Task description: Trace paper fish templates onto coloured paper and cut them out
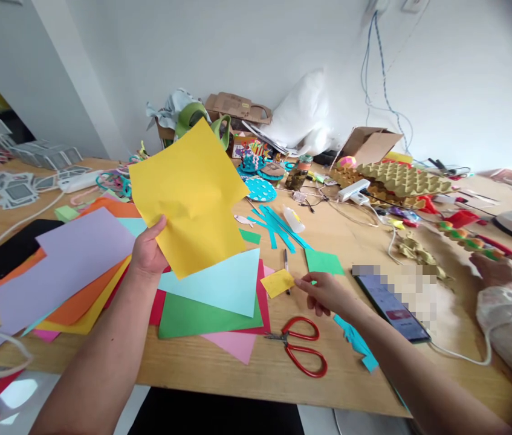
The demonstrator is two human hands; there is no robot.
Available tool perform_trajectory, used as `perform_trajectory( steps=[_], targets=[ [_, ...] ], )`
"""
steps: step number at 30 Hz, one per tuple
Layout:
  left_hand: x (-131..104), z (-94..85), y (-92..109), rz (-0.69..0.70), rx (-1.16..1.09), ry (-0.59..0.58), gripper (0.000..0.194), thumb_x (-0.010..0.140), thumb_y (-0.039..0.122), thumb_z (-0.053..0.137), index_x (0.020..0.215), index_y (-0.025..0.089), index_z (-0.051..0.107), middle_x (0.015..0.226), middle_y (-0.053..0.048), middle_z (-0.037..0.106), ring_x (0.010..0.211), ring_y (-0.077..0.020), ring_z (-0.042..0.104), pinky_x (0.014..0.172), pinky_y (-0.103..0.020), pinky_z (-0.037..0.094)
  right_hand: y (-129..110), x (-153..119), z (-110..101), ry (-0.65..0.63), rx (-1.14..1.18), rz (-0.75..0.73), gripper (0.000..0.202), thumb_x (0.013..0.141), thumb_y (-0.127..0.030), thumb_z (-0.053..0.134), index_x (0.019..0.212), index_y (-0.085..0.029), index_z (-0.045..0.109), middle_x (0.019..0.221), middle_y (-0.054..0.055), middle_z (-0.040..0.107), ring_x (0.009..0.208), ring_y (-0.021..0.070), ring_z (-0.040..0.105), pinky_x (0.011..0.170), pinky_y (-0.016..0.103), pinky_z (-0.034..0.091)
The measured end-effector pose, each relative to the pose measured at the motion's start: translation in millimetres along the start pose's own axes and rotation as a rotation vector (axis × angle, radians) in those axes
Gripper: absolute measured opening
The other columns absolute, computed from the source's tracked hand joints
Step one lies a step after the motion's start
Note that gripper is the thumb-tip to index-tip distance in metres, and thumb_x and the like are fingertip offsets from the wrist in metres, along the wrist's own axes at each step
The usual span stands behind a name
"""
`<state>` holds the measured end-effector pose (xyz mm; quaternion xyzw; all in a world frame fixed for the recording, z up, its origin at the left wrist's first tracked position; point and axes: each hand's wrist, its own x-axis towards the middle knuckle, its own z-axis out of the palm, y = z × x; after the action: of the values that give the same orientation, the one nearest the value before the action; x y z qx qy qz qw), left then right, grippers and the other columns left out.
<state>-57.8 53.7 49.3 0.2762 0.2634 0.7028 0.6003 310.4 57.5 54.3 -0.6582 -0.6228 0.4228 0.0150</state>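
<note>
My left hand (pixel 149 251) grips the lower left edge of a large yellow sheet of paper (pixel 187 196), held up above the table with a corner cut out on its right side. Between the thumb and fingers of my right hand (pixel 326 293) is a small yellow piece of paper (pixel 276 283). Below that hand, scissors with red handles (pixel 301 347) lie on the wood, blades pointing left. A pen (pixel 286 261) is partly hidden behind the small piece. Light blue (pixel 219 284) and green sheets (pixel 205 317) lie stacked under the yellow sheet.
Coloured sheets (pixel 69 260) pile up at the left. Blue strips (pixel 278 226), a glue bottle (pixel 294 219) and a green piece (pixel 323 261) lie ahead. A phone (pixel 392 305) rests at the right, near another person's hand (pixel 494 269). Egg trays (pixel 401 178) stand farther back.
</note>
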Motion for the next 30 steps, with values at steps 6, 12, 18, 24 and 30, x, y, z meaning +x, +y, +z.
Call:
perform_trajectory(
  steps=[6,12,18,24,30],
  targets=[
    [2,-2.8,0,0.050,0.009,0.060,0.039,0.089,0.027,0.053,0.128,0.027,0.056,0.121,0.000,0.067,0.129,-0.0253,0.048,0.103,-0.039,0.047,7,22,4,-0.003,0.210,0.014,0.022,0.085,-0.031,0.050,0.068,-0.017,0.051,0.045,-0.004,0.052,0.033,0.0062,0.043,0.035,0.018,0.031],
    [4,-9.5,1,0.071,0.008,0.062,0.041,0.087,0.028,0.058,0.128,0.028,0.055,0.119,0.001,0.068,0.125,-0.0242,0.052,0.104,-0.036,0.046,-1,24,-8,0.014,0.280,-0.163,0.021,0.075,-0.035,0.061,0.069,-0.017,0.051,0.062,-0.001,0.061,0.044,0.0086,0.055,0.038,0.020,0.038],
    [4,-6.7,3,0.062,-0.093,0.131,0.039,0.089,0.023,0.053,0.128,0.024,0.056,0.114,-0.002,0.070,0.119,-0.0245,0.057,0.104,-0.038,0.045,-30,34,-46,0.008,0.225,-0.361,0.028,0.070,-0.041,0.067,0.074,-0.017,0.053,0.070,0.006,0.069,0.058,0.0151,0.065,0.050,0.024,0.049],
    [2,0.1,2,-0.002,-0.115,0.214,0.037,0.090,0.021,0.051,0.126,0.016,0.056,0.104,-0.008,0.072,0.109,-0.0262,0.063,0.102,-0.043,0.045,-76,70,-74,0.041,-0.105,-0.616,0.009,0.076,-0.026,0.058,0.076,-0.019,0.052,0.065,0.001,0.063,0.060,0.0142,0.062,0.056,0.024,0.048],
    [1,4.9,0,-0.002,-0.136,0.229,0.034,0.090,0.019,0.049,0.122,0.016,0.059,0.104,-0.008,0.072,0.111,-0.0259,0.062,0.102,-0.042,0.045,-127,115,-67,0.101,-0.781,-0.818,0.026,0.081,-0.005,0.046,0.098,-0.019,0.059,0.092,0.007,0.066,0.087,0.0170,0.059,0.069,0.024,0.041]
  ],
)
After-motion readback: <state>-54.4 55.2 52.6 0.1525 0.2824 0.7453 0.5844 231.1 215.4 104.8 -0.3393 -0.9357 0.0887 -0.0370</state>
